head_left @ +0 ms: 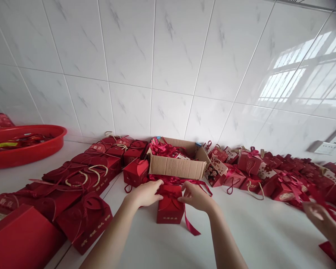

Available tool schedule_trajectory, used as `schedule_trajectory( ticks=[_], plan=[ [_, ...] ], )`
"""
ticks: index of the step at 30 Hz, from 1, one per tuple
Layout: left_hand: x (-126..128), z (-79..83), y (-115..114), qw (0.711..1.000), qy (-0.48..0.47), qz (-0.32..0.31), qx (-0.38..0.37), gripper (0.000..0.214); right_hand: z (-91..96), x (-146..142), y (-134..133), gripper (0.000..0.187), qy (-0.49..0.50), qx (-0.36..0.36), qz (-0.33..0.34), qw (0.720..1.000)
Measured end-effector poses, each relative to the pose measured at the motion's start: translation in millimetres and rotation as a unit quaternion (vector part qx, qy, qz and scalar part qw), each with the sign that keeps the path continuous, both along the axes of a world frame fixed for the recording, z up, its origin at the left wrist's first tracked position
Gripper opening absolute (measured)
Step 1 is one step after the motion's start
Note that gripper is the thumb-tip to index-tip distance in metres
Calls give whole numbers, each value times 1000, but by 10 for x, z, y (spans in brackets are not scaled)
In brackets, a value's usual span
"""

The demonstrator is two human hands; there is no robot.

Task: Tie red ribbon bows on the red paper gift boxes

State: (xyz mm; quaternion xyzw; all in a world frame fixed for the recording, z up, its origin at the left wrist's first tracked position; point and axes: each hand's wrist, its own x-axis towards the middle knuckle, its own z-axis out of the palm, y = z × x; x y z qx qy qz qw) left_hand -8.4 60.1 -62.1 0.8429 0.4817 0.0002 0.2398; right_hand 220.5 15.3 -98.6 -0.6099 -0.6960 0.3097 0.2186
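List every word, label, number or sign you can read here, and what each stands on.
"歡喜", as best it reads: on the far-left red gift box and a red gift box at the back of the left group.
Gold characters on the centre ribboned gift box: too small to read.
Gold characters on the near-left looped-handle gift box: too blurred to read surely.
Print on the right-hand pile of gift boxes: too small.

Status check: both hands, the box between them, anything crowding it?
Left hand, right hand flanking red gift box near its top. Box upright, red ribbon tail trailing right. Open cardboard carton close behind.
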Motion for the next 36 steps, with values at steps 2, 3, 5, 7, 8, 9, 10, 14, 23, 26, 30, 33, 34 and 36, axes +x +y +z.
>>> schedule_trajectory(
  ticks=[2, 3, 5, 7, 8, 9, 10, 14, 23, 26, 30, 33, 34, 36],
  plan=[
    [10, -18, 11, 1000, -6, 0, 10, 29, -4, -4, 3, 24, -4, -6, -8, 1000],
    [15, -19, 13, 1000, -7, 1, 14, 27, -6, -3, 8, 24, 0, -18, -13, 1000],
    [26, -7, 8, 1000, -8, 8, 22, 21, -15, 5, 24, 22, 15, -51, -19, 998],
    [36, 23, -6, 999, -9, 15, 34, 17, -26, 22, 42, 20, 29, -70, -17, 997],
    [39, 42, -15, 999, -10, 17, 39, 16, -32, 33, 49, 22, 33, -66, -15, 997],
    [42, 60, -24, 999, -11, 18, 43, 16, -37, 44, 55, 24, 37, -55, -12, 998],
    [44, 78, -33, 999, -13, 19, 47, 17, -42, 54, 57, 26, 41, -41, -8, 998],
    [43, 122, -55, 999, -14, 15, 51, 23, -59, 78, 52, 27, 89, -24, 21, 996],
    [65, 99, -55, 999, -22, 13, 45, 27, -89, 61, 64, 30, 231, -24, 17, 972],
    [82, 60, -43, 999, -21, 12, 45, 29, -85, 52, 61, 28, 232, -27, 19, 972],
    [91, 27, -25, 999, -22, 13, 41, 29, -90, 14, 66, 23, 210, -36, 13, 977],
    [86, 27, -22, 999, -17, 13, 39, 28, -100, -23, 77, 20, 193, -44, 9, 980],
    [84, 30, -24, 999, -17, 14, 38, 27, -103, -33, 79, 19, 189, -46, 9, 981],
    [81, 39, -29, 999, -17, 15, 36, 28, -106, -47, 82, 19, 186, -48, 9, 981]
  ],
)
